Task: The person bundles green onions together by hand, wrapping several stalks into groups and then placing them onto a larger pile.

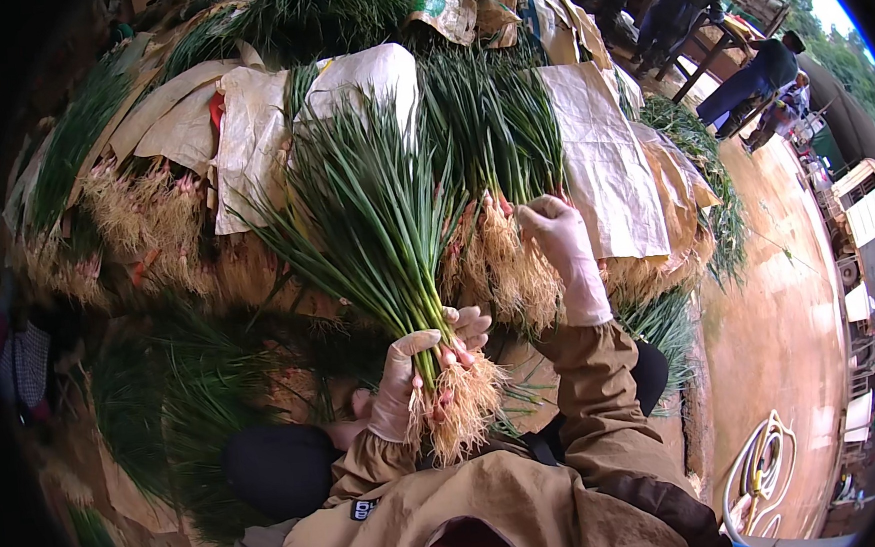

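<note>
Green dominates the item under inspection: a bunch of onions (403,276), held up just in front of the brown jacket (526,494), with a larger heap (493,120) of the same crop beyond it. From my end of the feed I find the left hand (396,381) wrapped round the lower stalks, thumb on the near side and fingertips showing past the far edge, close above the pink bulbs (450,356). The right hand (562,236) is raised to the heap's root edge, its fingers bent in together; whether a stalk is pinched there I cannot tell. Both hands wear pale gloves.

Axis: the bunch runs lengthwise away from the body and somewhat to the left. The leaves (367,193) fan outward at the far end; the pale roots (460,397) hang toward the jacket.

Handling, in my judgement: light for its length, springy at the stalk, floppy toward the tips. The leaves would likely crease if squeezed, and the smooth stalks may slide against one another (dampness cannot be confirmed from here). I would take hold at the narrow neck just above the bulbs, firmly yet without crushing; the wispy roots look a poor grip, shedding or tearing easily.
</note>
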Tool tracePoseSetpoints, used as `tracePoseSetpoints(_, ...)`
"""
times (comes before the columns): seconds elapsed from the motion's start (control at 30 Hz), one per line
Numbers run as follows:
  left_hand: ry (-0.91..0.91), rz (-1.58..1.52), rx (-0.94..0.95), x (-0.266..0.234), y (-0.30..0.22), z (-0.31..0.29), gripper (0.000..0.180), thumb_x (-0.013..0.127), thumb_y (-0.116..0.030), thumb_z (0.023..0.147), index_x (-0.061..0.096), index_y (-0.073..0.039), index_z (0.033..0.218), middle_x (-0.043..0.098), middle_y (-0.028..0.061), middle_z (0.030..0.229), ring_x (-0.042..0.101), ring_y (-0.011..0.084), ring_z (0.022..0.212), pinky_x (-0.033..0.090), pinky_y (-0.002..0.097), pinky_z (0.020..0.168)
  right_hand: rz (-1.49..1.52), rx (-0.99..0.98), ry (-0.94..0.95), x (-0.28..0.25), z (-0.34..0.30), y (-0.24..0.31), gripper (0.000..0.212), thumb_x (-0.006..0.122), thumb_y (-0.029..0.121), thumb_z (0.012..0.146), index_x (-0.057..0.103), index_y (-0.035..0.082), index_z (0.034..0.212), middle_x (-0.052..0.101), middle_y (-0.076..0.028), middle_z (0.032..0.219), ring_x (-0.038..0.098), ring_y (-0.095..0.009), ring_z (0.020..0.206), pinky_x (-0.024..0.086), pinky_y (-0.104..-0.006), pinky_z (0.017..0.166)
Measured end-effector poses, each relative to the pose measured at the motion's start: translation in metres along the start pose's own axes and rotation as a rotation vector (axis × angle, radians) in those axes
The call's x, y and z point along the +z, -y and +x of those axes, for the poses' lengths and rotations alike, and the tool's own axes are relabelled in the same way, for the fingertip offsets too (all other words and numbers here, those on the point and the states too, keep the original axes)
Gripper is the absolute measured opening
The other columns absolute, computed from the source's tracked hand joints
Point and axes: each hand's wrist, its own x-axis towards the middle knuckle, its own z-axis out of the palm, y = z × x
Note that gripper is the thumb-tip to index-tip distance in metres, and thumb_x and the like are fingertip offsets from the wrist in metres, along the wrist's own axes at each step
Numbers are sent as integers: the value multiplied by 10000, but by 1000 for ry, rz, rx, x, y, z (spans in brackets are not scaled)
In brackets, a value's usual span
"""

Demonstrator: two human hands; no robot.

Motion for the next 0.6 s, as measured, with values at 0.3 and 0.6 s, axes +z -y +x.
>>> tracePoseSetpoints(0.3,-202,177,-261,-8,5,-10,381,555,-178,838,532,41,1149,624,194,823,652,281,651,579,339,560,814,308,459,66,-98,-23,282,612,251,958,602,36,1140,619,22,807,500,-42,578,376,-188,487)
tracePoseSetpoints(0.6,-141,88,-313,-50,0,-16,482,531,-154,822,499,58,1253,619,225,916,626,375,1020,568,387,810,780,289,436,71,-88,-26,229,604,284,955,621,73,1045,628,5,854,569,-87,637,487,-217,576)
